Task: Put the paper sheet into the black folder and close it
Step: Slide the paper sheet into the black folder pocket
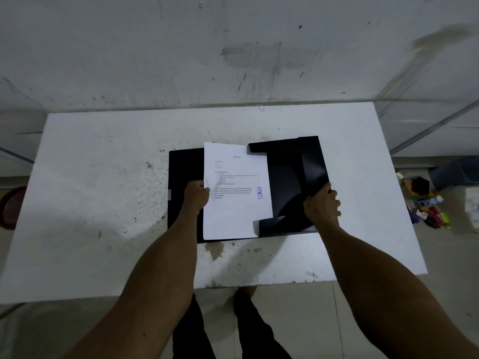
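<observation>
The black folder (285, 182) lies open in the middle of the white table (103, 177). A white printed paper sheet (236, 203) with a blue stamp lies over the folder's middle, its lower right corner tucked under the folder's bottom flap (280, 225). My left hand (195, 196) pinches the sheet's left edge. My right hand (321, 206) grips the folder's right side flap (313, 169), which is lifted off the table. A top flap (274, 146) sits folded in at the far edge.
The table is stained and stands against a grey wall. A red basket (10, 207) is on the floor at the left. Coloured small items (427, 208) and a dark box (456, 172) lie on the floor at the right.
</observation>
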{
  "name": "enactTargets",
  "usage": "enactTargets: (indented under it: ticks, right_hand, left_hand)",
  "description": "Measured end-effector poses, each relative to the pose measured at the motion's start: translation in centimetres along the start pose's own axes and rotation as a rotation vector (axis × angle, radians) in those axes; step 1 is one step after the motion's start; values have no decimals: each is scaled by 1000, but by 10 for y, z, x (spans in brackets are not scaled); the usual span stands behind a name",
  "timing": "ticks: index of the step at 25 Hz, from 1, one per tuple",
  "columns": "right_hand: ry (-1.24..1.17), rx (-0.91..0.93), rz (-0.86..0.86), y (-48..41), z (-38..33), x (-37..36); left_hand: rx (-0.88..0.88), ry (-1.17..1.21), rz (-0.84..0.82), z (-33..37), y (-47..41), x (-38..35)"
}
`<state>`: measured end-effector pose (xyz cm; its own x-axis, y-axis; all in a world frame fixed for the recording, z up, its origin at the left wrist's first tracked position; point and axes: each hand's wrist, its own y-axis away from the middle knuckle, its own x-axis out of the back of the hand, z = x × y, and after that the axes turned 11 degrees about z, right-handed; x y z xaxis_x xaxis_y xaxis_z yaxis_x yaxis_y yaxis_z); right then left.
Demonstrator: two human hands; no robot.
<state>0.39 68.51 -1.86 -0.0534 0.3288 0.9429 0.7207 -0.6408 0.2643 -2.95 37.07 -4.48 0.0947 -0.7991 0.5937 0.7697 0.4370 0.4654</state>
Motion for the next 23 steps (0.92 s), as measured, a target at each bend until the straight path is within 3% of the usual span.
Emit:
enactTargets:
  ticks: [8,16,23]
  right_hand:
    - [-13,-3,-9,-1,-2,0]
    - [-48,-14,0,-4,1,1]
    - [-71,-3,0,-6,3,7]
  left_hand:
    - [67,99,-20,30,24,-56]
    - [41,-4,-10,70,57,-116]
    - [-190,-289,-93,90,71,-139]
